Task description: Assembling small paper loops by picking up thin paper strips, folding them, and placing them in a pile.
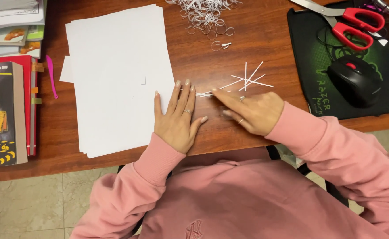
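We find our left hand (178,118) lying flat, fingers spread, grasping nothing, on the edge of the stack of white paper sheets (117,75) on the brown wooden worktop (265,40). Our right hand (252,110) pinches thin white paper strips (243,82) just beside it.

Evenly, warmly lit from above | mild sheen on bench (256,40) near far edge | soft short shadows beside white paper stack (114,75) | sharp overall | slight blur on right hand (252,113)
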